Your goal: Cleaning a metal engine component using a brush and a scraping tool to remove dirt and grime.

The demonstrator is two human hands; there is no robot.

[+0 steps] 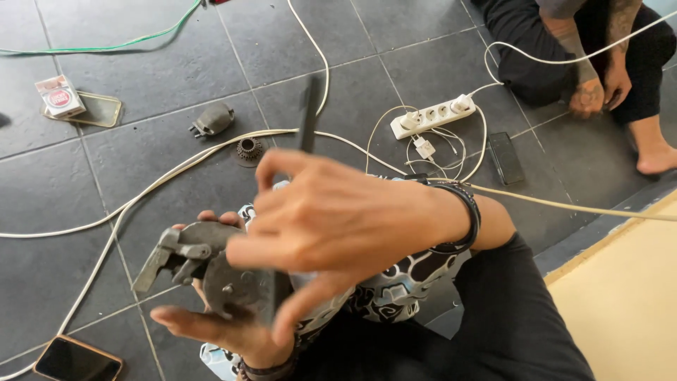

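over our lap, above the tiled floor [162,183], we hold a grey metal part [204,268] in the left hand [218,321]; its grip is closed under the round plate, fingers curled behind it. our right hand [338,226] comes across in front, pinching a thin dark tool [309,113] that stands up past the fingers, its lower end hidden behind the hand. we judge the main risk to be a slip: the right hand blocks our view of where tool meets part, so a push off line could send the tip into the left palm. the part rests on open fingers more than in a firm clasp, so a hard twist could tip it onto the floor. white cables [141,190] cross the tiles near a small gear [248,149], a phone [77,360] and a power strip [431,116]; another person's hand [587,95] rests well apart.
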